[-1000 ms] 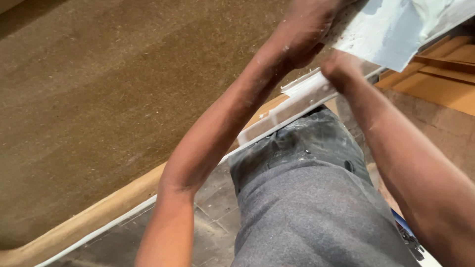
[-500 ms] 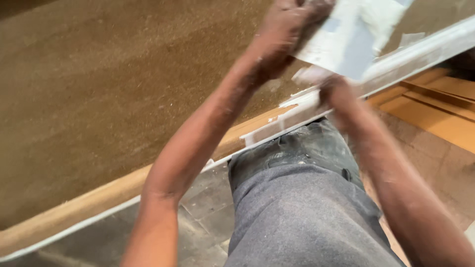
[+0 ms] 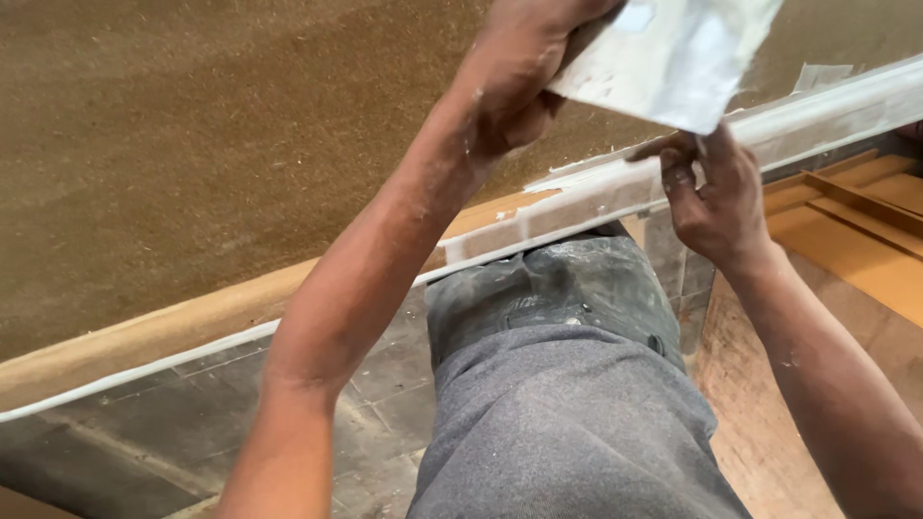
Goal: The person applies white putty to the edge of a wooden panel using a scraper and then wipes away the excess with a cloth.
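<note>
So compared to a second back, your view has swung a bit and everything has slid left and down in frame. The whole white strip of filler along the board edge (image 3: 615, 197) is easier to see now, running diagonally from lower left up to the right edge.

Your left hand (image 3: 524, 82) has its grip closed around the handle end of the wide flat blade (image 3: 678, 53). The blade has shifted from off at the top right corner to more in the middle top, tilted, with its lower edge hanging just above the strip rather than pressed on it. There's pale smear all over its face.

Your right hand (image 3: 716, 192) was tucked up under the blade before. Now it sits just below it, fingers loosely curled with the fingertips touching the top of the white strip. It's not gripping anything that I can see, more like feeling or pressing the filler.

What that tells me: the blade is lifted off the seam and the bare fingers are the ones on the work at the moment, right where the white stuff looks thickest and a bit ragged.

The brown rough board (image 3: 221, 144) fills the upper left, the grey tiled floor (image 3: 192, 413) is below it, and your grey-trousered knee (image 3: 567, 404) is in the middle.
</note>
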